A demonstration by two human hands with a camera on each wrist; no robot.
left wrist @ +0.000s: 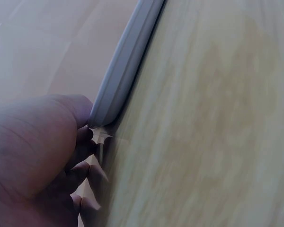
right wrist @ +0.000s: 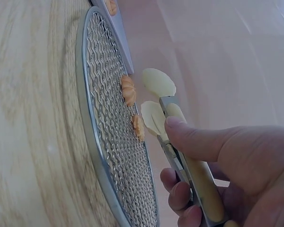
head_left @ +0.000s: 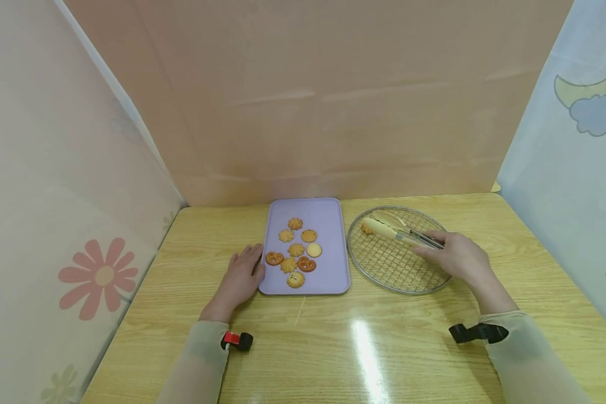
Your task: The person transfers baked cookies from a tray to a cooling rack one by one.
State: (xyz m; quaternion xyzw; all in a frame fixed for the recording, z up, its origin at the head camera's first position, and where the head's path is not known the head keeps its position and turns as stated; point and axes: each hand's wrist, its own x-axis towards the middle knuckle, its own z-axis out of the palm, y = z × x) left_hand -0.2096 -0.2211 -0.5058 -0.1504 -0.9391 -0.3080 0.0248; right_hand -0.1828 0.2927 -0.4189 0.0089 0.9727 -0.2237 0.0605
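A pair of tongs (right wrist: pixel 201 187) is held in the right hand (head_left: pixel 459 257), whose grip is closed around the handles, with the thumb laid along one side. The tongs are slanted over a round wire rack (head_left: pixel 399 264), and their two pale tips are spread apart. Two ridged cookies (right wrist: pixel 128 91) are seen on the rack in the right wrist view, close to the tips; whether they are touched cannot be told.

A lilac tray (head_left: pixel 330 235) is set just left of the rack on the wooden surface (head_left: pixel 333 348). Its left edge is touched by the left hand (head_left: pixel 235 282), whose grip is relaxed, with the thumb at the rim's near corner. Nine pieces are spread on the tray: four flower-shaped cookies (head_left: pixel 296 250), three round ones (head_left: pixel 309 235) and two pretzels (head_left: pixel 306 264), mostly toward its left half.

Long sleeves (head_left: pixel 194 362) are worn on both arms, and a red flower (head_left: pixel 103 275) is printed on the left wall (head_left: pixel 45 185).
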